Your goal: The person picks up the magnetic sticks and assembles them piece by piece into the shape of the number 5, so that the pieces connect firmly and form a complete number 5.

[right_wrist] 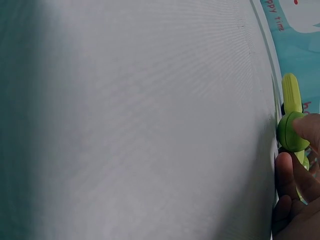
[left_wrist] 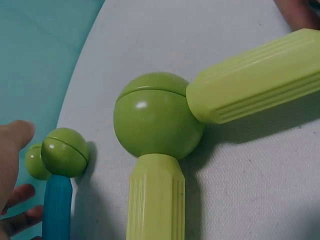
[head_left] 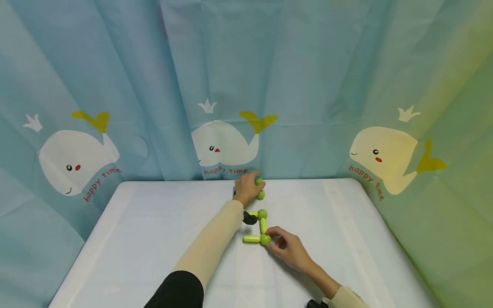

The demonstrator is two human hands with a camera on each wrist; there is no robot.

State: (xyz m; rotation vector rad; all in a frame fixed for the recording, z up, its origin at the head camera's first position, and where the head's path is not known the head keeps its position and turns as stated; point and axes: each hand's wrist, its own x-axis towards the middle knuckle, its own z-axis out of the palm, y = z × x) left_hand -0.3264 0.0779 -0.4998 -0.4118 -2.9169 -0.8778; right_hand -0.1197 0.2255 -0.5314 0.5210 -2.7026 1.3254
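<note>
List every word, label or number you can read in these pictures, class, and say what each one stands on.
"happy time": red letters under the left whale on the curtain.
"happy time": red letters under the middle whale; the end is partly hidden by the left hand.
"happy time": red letters under the right whale.
Red letters at the top edge of the right wrist view: cut off, not readable.
The green rods and balls show no writing.

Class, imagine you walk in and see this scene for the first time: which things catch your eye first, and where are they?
The white whales on the blue curtain behind the table stand out first. Mid-table lies a chain of lime-green rods and balls; the right hand pinches its near corner ball. Farther back, near the curtain, the left hand grips a blue rod tipped with green balls.
</note>
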